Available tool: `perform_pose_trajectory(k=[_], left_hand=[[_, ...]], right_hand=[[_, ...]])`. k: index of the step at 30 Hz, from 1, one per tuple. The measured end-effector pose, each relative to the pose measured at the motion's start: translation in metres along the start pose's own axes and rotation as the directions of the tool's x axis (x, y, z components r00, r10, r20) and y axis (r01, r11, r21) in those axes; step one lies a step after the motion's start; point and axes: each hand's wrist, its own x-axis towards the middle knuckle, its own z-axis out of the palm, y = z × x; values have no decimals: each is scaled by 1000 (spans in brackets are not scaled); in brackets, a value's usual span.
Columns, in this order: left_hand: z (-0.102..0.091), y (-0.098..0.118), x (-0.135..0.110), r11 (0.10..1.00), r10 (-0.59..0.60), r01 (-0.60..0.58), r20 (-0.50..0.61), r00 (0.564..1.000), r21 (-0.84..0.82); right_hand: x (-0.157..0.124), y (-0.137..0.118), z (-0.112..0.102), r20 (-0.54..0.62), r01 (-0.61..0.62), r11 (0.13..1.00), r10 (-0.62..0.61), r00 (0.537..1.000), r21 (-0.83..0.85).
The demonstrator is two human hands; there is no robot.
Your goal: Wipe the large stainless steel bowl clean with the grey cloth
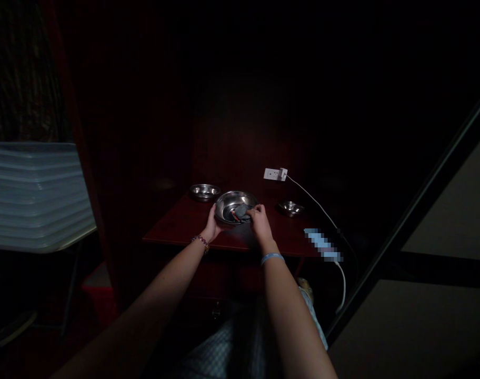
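Observation:
A shiny steel bowl (227, 199) is tilted toward me above the dark red shelf (177, 229). My left hand (212, 226) grips its left side, with the fingers partly hidden underneath. Inside the bowl's right side, my right hand (259, 218) pinches a grey cloth (242, 211) against the metal. Something small and orange shows beside the cloth, too small to make out. Behind and left stands a second steel bowl (205, 191); a smaller steel bowl (290, 208) sits to the right of my right hand.
A white wall socket (275, 174) holds a plugged-in charger with a white cable (315, 200) running down to the right. Near the shelf's right edge is a blurred-out light blue object (322, 244). Pale stacked plastic sheets or trays (35, 195) stand at the left.

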Motion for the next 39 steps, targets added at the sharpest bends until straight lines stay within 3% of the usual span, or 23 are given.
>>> perform_pose_trajectory(k=[4, 13, 20, 24, 28, 33, 39], left_hand=[[-3, -3, 1, 1000, -11, 11, -3, 1000, 3], [-5, -12, 9, 1000, 27, -27, -96, 995, 7], [-10, -24, 25, 994, 103, -87, -285, 953, 69], [-15, -27, 33, 991, 136, -127, -301, 944, 49], [-18, -28, 36, 992, 125, -113, -273, 954, 58], [-18, -28, 35, 989, 147, -139, -238, 960, 50], [-13, -25, 29, 988, 149, -138, -221, 964, 64]], right_hand=[[-3, 14, -6, -24, 12, 1000, -12, 1000, -25], [-8, 21, 6, 149, 119, 986, -101, 984, -114], [-6, 15, 1, 98, 161, 986, -157, 983, -35], [-8, 14, -7, 22, 153, 986, -152, 988, -67], [-11, 15, -12, -98, 86, 975, -108, 989, -203], [-13, 13, -11, -238, -118, 945, 45, 970, -304], [-14, 13, -3, -177, -168, 941, 119, 977, -295]])
